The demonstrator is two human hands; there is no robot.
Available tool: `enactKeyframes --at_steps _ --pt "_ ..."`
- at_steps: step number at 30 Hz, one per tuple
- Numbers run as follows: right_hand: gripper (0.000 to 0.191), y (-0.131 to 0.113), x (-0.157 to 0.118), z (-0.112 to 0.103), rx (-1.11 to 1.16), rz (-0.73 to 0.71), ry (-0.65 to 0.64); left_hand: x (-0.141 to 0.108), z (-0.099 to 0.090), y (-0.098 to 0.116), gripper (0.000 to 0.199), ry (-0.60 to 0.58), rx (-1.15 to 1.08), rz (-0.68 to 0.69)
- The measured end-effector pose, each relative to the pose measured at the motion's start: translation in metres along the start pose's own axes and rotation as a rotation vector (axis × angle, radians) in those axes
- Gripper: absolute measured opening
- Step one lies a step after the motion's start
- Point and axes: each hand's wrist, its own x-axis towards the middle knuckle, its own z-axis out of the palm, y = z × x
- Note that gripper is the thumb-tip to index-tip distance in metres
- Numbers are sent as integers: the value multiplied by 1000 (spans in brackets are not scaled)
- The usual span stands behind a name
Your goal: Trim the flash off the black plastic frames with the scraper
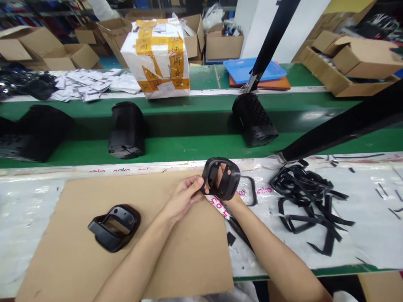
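Note:
A black plastic housing with a large opening is held up in front of me, above the far right corner of the cardboard sheet. My left hand pinches its left edge between thumb and fingers. My right hand grips it from behind and below; its fingers show partly through the opening. A similar black housing lies on the cardboard sheet at the left. Just right of the held part, a thin black frame-shaped strip lies on the white covering.
Tangled black strips lie at the right. Beyond the table, black cylindrical units rest on a green conveyor. A taped box, blue tray and white papers stand behind. Two black posts slant in from the right.

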Motion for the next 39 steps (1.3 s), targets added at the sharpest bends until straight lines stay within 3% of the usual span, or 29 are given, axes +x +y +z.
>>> enactKeyframes --at_steps 4,8,13,15,18,20,22,23,25,27,29,32,35,39 --pt "34 -5 -5 3 93 -9 -11 -5 -12 8 43 26 366 145" --pt "28 -16 -12 6 130 -18 14 -6 -20 15 26 148 719 280" --pt "20 -31 -12 6 134 -54 -30 -1 -33 15 13 146 859 315" --pt "20 -44 -13 -2 100 -97 -52 -1 -43 16 18 260 835 345" --pt "31 -70 -24 -24 -125 -175 -91 -3 -59 18 30 578 781 373" --pt "17 -83 -43 -41 -392 -129 -215 -5 -67 17 30 670 766 397" --pt "10 -84 -68 -54 -633 -14 -392 -4 -71 13 28 660 766 440" --pt "16 -81 -81 -58 -745 28 -442 -3 -71 10 27 638 780 459" --pt "30 -68 -102 -62 -895 80 -449 0 -72 3 28 588 854 492" --pt "21 -54 -115 -64 -956 110 -386 1 -73 -2 27 536 995 522" --pt "10 -46 -119 -65 -892 133 -343 0 -75 -5 22 474 1162 539" --pt "22 -45 -120 -67 -519 295 -364 -6 -77 -6 11 397 1322 543" --pt "37 -49 -127 -63 -136 523 -380 -10 -75 -6 24 382 1381 576" --pt "41 -51 -143 -48 -20 557 -317 -9 -74 -9 34 363 1456 568"
